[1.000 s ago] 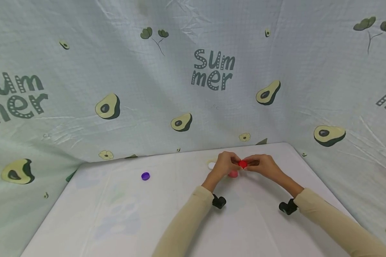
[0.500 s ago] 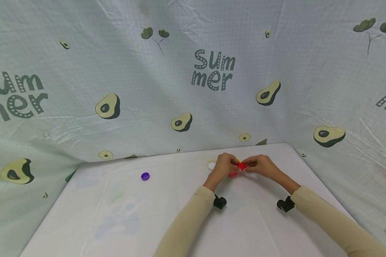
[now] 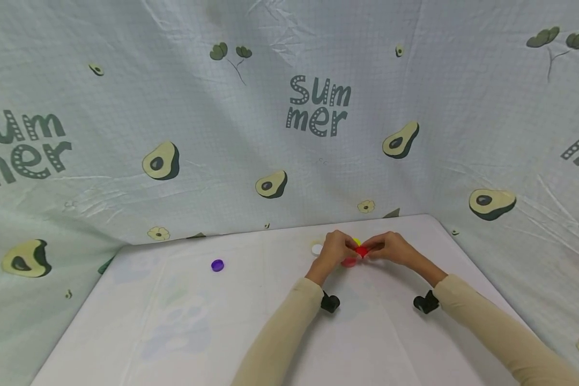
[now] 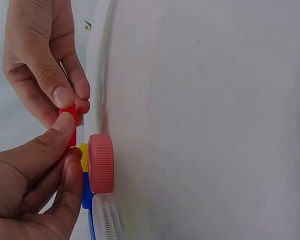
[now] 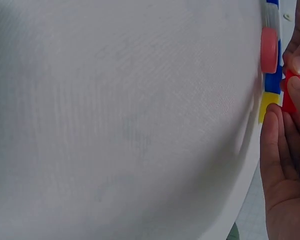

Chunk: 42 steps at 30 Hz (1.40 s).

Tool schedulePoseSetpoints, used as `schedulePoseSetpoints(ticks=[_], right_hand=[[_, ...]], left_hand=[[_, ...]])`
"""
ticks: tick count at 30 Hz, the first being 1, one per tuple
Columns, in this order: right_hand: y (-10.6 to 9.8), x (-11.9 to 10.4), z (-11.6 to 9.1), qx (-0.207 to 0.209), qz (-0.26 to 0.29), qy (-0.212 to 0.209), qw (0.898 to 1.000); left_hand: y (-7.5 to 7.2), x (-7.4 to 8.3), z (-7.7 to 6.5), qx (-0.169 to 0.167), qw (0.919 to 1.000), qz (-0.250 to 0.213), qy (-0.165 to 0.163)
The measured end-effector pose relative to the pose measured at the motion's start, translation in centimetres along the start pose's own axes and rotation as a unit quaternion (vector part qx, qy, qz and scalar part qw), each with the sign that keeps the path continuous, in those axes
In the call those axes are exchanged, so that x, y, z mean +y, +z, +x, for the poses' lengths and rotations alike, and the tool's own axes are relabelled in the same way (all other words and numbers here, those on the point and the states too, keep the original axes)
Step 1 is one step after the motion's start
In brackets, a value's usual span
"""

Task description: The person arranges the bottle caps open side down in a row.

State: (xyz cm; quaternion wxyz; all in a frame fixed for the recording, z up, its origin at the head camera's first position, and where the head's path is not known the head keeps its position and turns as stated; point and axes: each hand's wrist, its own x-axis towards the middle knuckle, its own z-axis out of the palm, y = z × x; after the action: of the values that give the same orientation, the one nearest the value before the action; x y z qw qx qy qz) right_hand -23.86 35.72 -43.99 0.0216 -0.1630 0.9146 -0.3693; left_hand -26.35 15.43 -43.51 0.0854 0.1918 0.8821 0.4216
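Note:
A small red bottle cap (image 3: 362, 251) is pinched between both hands above the far part of the table. My left hand (image 3: 335, 250) grips its left side with thumb and fingers, and my right hand (image 3: 393, 249) pinches the right side. Seen edge-on in the left wrist view, the red cap (image 4: 72, 139) is partly covered by fingertips. Close below the hands lie a ribbed pink cap (image 4: 101, 163) and a yellow cap (image 3: 356, 242). A clear-white cap (image 4: 107, 217) and a blue piece (image 4: 87, 191) also sit beside my left fingers.
A purple cap (image 3: 217, 265) lies apart on the left of the white-covered table (image 3: 173, 321). Left of my left hand is a white cap (image 3: 316, 249). A printed curtain (image 3: 222, 134) hangs behind the table's back edge.
Both hands have lowered the red cap slightly and shifted it a little left. The yellow cap has come into view behind it. The right forearm has moved slightly left.

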Motion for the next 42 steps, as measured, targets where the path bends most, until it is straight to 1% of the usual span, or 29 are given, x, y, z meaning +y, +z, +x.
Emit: schedulePoseSetpoints(ticks=[5,8,15,19,25,27,35,38,39,42], right_hand=[[0.1,0.4,-0.1,-0.016,0.004,-0.001,1.000],[0.1,0.5,0.1,-0.022,0.002,-0.001,1.000],[0.0,0.2,0.4,-0.026,-0.023,-0.010,0.999],[-0.2,0.1,0.6,-0.026,-0.027,-0.014,0.999],[0.0,0.4,0.9,-0.032,-0.026,0.001,0.999],[0.0,0.4,1.0,-0.035,-0.025,0.007,0.999],[-0.1,0.2,1.3,-0.047,-0.027,0.001,0.999],[-0.2,0.2,1.3,-0.051,-0.029,0.010,0.998],[-0.2,0.2,1.3,-0.051,-0.033,0.012,0.998],[-0.1,-0.2,0.9,-0.039,-0.049,0.008,0.998]], left_hand=[[0.3,-0.2,-0.2,0.001,0.9999,0.002,0.011],[0.3,-0.3,-0.3,0.006,0.9999,0.003,0.011],[0.2,0.0,0.0,0.008,0.9992,0.035,0.020],[0.2,0.4,0.1,0.006,0.9981,0.057,0.023],[0.5,0.9,0.1,0.006,0.9961,0.087,-0.013],[0.6,1.0,0.1,0.008,0.9952,0.096,-0.019],[0.9,1.5,0.1,0.014,0.9950,0.092,-0.035],[0.8,1.4,-0.1,0.014,0.9946,0.100,-0.026],[0.7,1.2,-0.3,0.016,0.9944,0.103,-0.016],[-0.1,0.7,-1.3,0.013,0.9955,0.093,-0.001]])
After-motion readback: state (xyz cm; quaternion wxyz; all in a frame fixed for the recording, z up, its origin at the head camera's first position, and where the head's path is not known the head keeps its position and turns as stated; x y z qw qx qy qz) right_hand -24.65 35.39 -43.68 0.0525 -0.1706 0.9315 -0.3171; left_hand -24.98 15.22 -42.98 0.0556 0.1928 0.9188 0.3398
